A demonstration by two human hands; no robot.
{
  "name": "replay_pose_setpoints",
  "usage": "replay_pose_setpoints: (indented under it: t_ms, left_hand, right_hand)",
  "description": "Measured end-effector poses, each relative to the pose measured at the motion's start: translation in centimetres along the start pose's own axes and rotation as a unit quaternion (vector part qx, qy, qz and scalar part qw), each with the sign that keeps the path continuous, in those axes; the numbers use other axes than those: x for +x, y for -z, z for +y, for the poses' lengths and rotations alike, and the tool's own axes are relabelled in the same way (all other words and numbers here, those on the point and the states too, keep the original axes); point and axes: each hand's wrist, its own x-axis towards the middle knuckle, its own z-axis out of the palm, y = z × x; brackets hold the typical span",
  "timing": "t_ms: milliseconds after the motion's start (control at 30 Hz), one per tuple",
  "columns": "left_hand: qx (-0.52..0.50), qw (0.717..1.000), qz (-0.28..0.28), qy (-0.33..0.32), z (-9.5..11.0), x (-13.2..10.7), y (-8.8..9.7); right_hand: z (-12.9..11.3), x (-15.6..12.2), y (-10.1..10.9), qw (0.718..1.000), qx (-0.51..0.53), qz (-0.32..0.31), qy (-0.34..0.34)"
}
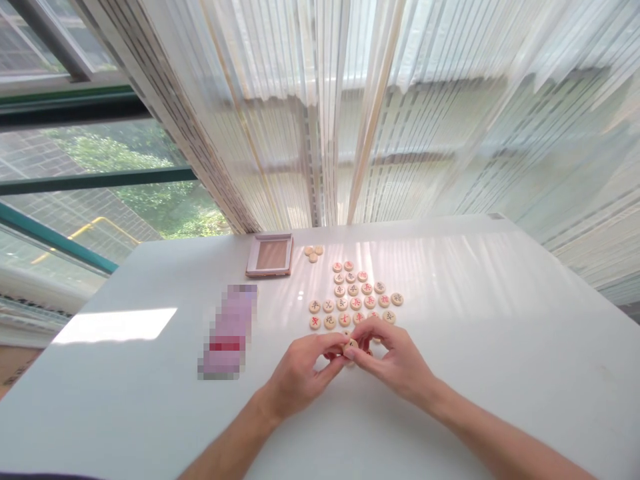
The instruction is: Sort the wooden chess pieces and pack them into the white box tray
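Close to the table's near side, my left hand point(300, 373) and my right hand point(397, 360) meet fingertip to fingertip. Between them they pinch a round wooden Chinese chess piece point(351, 346), with a dark mark on its face. Just beyond my fingers, several more Chinese chess pieces point(355, 304) lie flat in rows, marked with red or black characters. My hands partly cover the nearest pieces, so their layout cannot be made out. Farther back, three pale pieces point(313, 251) sit in a small cluster with no readable characters.
An open shallow box point(254, 259) with a brown inside stands at the table's far left. A blurred-out purple, oblong thing point(231, 333) lies left of the pieces. The white table point(500, 400) reaches a striped sheer curtain point(330, 133) and a window point(100, 153).
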Motion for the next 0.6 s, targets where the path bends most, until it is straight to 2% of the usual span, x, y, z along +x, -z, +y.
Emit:
replay_pose_setpoints:
  t_ms: [400,600]
  left_hand:
    - [-0.031,0.999,0.002,0.025,0.15,0.02,0.06]
    - [-0.111,0.988,0.008,0.111,0.74,0.43,0.24]
  right_hand:
    - [0.08,-0.17,0.1,0.999,-0.016,0.005,0.028]
    - [-0.04,-0.04,0.31,0.999,0.006,-0.013,0.048]
